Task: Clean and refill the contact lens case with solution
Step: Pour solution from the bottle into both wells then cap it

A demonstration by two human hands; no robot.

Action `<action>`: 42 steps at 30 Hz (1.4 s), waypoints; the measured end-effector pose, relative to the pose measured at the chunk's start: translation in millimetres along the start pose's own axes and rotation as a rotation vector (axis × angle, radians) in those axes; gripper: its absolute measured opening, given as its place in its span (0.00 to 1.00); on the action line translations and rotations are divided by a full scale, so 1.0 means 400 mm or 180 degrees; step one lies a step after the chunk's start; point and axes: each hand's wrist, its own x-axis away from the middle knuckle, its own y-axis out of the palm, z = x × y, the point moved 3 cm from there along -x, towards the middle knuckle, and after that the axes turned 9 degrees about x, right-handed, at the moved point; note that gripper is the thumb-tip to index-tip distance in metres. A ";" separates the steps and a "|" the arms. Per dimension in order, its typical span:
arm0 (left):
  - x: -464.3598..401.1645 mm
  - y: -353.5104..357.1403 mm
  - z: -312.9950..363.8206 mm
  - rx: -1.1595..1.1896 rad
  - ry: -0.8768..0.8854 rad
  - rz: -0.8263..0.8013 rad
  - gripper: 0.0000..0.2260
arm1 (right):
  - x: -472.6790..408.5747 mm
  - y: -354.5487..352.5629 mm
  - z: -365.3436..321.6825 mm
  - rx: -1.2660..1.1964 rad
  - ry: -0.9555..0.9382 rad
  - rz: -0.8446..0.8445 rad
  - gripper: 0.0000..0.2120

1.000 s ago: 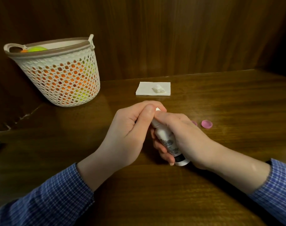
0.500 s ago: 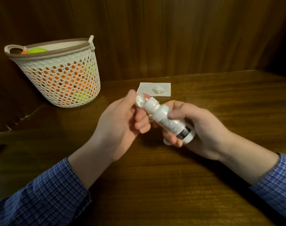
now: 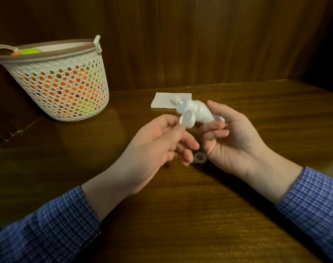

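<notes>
I see lens case (image 3: 199, 157) on worktop (image 3: 180, 215), mid-frame, partly hidden under both hands. Above it, right hand (image 3: 232, 137) grips solution bottle (image 3: 197, 111), tilted, nozzle toward upper left. Left hand (image 3: 158, 143) fingers (image 3: 176, 128) pinch open flip cap (image 3: 187, 120). Beyond: napkin (image 3: 162, 100); basket (image 3: 55, 80) upper left.

Both forearms enter from the lower corners in blue checked sleeves, cuffs pushed back from the wrists. Right hand (image 3: 235, 137): palm turned up and toward the camera, thumb and curled fingers wrapped round a small white plastic bottle (image 3: 197, 111) held tilted, nozzle pointing left. Left hand (image 3: 158, 143): back toward the camera, thumb and forefinger pinching the bottle's hinged white flip cap (image 3: 187, 120); remaining fingers loosely curled, blurred.
</notes>
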 end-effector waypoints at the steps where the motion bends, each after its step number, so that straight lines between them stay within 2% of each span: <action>1: 0.001 -0.005 -0.003 -0.0559 0.0167 0.0158 0.09 | 0.005 0.000 -0.008 -0.0114 -0.0026 -0.0026 0.22; 4: 0.008 -0.028 -0.016 -0.2162 0.0491 0.0559 0.05 | 0.019 -0.011 -0.045 -0.0248 -0.0141 0.0051 0.29; 6: 0.007 -0.028 -0.032 -0.2770 0.0470 0.0488 0.11 | 0.032 -0.031 -0.065 -0.0105 -0.0137 0.0209 0.27; 8: -0.002 -0.018 -0.047 -0.3000 0.0396 0.0299 0.17 | 0.044 -0.057 -0.079 0.0126 -0.0025 0.0413 0.23; 12: -0.018 -0.015 -0.065 -0.3081 0.0214 0.0078 0.22 | 0.065 -0.102 -0.094 0.0571 0.0191 0.0949 0.18; 15: -0.023 -0.017 -0.066 -0.3023 0.0193 0.0032 0.22 | 0.071 -0.115 -0.089 0.0803 0.0346 0.1078 0.21; 18: -0.021 -0.023 -0.061 -0.2927 0.0299 0.0047 0.21 | 0.069 -0.116 -0.087 0.1036 0.0384 0.1147 0.18; 24: 0.015 -0.035 -0.045 -0.2930 0.0458 -0.0139 0.21 | 0.066 -0.105 -0.075 0.1963 0.0099 0.1310 0.15; 33: 0.056 -0.071 -0.024 -0.2915 0.0478 -0.0270 0.22 | 0.027 -0.054 -0.003 0.2944 -0.0125 0.0746 0.27; 38: 0.058 -0.091 -0.019 -0.2930 0.0462 -0.0282 0.23 | -0.006 -0.030 0.031 0.3441 -0.0310 0.0647 0.16; 42: 0.054 -0.091 -0.023 -0.2930 0.0472 -0.0283 0.24 | -0.032 -0.015 0.044 0.3716 -0.0462 0.0581 0.14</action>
